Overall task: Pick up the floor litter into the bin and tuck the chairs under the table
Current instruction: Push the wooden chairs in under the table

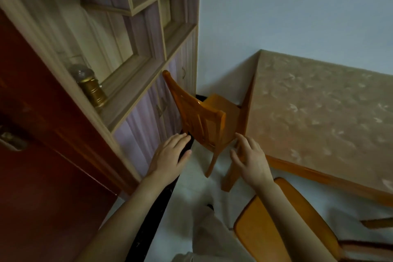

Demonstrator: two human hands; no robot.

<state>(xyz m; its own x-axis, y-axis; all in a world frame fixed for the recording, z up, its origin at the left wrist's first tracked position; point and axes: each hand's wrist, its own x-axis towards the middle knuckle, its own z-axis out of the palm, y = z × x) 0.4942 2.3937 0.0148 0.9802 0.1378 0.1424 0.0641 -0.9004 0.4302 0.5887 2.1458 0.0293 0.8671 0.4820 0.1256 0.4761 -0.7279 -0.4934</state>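
Chair point(202, 121) seat half hidden under table point(319, 112); 2nd chair point(255, 225) cut off

A narrow floor gap point(191, 178) runs between cabinet point(148, 112) and table point(319, 123), blocked by the chair point(202, 121).

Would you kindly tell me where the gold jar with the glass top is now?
In the head view, the gold jar stands at the left on a ledge of the wooden cabinet, up and left of the orange chair.
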